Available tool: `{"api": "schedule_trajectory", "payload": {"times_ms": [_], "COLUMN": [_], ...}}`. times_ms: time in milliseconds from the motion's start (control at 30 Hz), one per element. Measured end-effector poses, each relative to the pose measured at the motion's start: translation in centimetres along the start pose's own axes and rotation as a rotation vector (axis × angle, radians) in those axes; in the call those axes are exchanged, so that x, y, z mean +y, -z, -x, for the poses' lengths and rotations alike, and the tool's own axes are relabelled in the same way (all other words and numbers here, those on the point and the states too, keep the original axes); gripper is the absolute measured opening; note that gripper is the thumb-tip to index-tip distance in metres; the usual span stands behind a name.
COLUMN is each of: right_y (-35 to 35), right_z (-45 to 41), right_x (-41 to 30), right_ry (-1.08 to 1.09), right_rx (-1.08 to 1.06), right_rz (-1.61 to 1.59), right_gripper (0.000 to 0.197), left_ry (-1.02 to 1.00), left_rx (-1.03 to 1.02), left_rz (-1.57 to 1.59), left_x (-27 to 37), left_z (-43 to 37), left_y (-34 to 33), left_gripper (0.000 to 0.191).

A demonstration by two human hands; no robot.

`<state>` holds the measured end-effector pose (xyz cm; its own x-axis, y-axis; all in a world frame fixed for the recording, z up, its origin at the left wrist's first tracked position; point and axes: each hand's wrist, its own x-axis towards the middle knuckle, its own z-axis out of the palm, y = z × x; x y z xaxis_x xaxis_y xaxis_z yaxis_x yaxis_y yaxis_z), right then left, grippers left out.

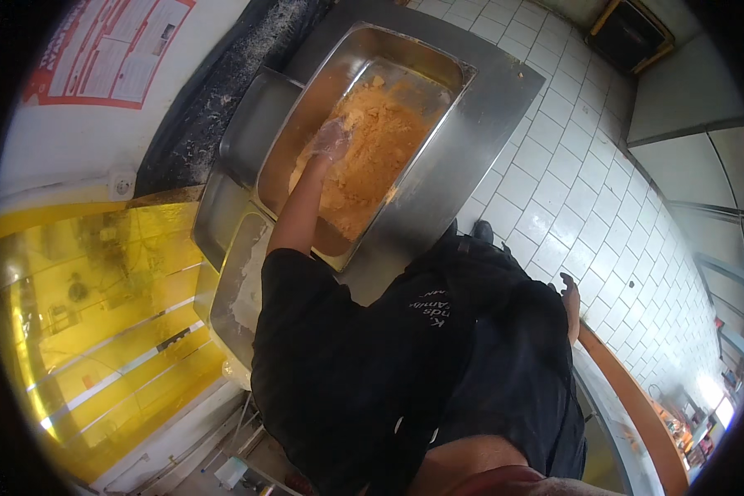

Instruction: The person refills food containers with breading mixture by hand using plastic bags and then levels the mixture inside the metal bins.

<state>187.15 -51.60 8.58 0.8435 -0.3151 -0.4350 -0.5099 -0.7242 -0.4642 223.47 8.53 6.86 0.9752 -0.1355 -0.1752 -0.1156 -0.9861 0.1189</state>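
Observation:
A deep stainless-steel pan [403, 38] holds a heap of orange, crumbly breading or seasoned flour [372, 155]. My left hand [333, 139], in a thin clear plastic glove, reaches into the pan and touches the heap near its left wall. Its fingertips are covered with or hidden by the orange crumbs, so a hold on any piece cannot be made out. Bare and hanging low beside my body, my right hand [570, 304] has its fingers apart and nothing in it. It is above the tiled floor.
The pan sits in a steel counter [471, 149]. Beside it are a shallow steel tray [254, 118] and a container with white powder [248, 279]. A yellow transparent panel [111, 297] stands left, and a wall socket [122, 185] is above it. An orange-edged counter [632, 403] lies right.

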Motion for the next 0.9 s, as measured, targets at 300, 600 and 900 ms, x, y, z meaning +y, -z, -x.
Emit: {"api": "schedule_trajectory", "payload": {"times_ms": [300, 600, 900], "right_y": [-0.6, -0.9, -0.4], "right_z": [-0.5, -1.3, -2.0], "right_x": [0.5, 0.8, -0.7], "right_ry": [-0.032, -0.021, -0.020], "right_rx": [-0.049, -0.069, -0.074], "right_rz": [0.001, -0.016, 0.007], "right_gripper": [0.054, 0.053, 0.053], "left_ry": [-0.092, 0.013, 0.176], "left_rx": [0.137, 0.032, -0.132], "left_rz": [0.283, 0.134, 0.040], "left_x": [-3.8, -1.4, 4.5], "left_z": [-1.2, 1.5, -1.1], "left_y": [-2.4, 2.0, 2.0], "left_gripper": [0.035, 0.043, 0.035]}}
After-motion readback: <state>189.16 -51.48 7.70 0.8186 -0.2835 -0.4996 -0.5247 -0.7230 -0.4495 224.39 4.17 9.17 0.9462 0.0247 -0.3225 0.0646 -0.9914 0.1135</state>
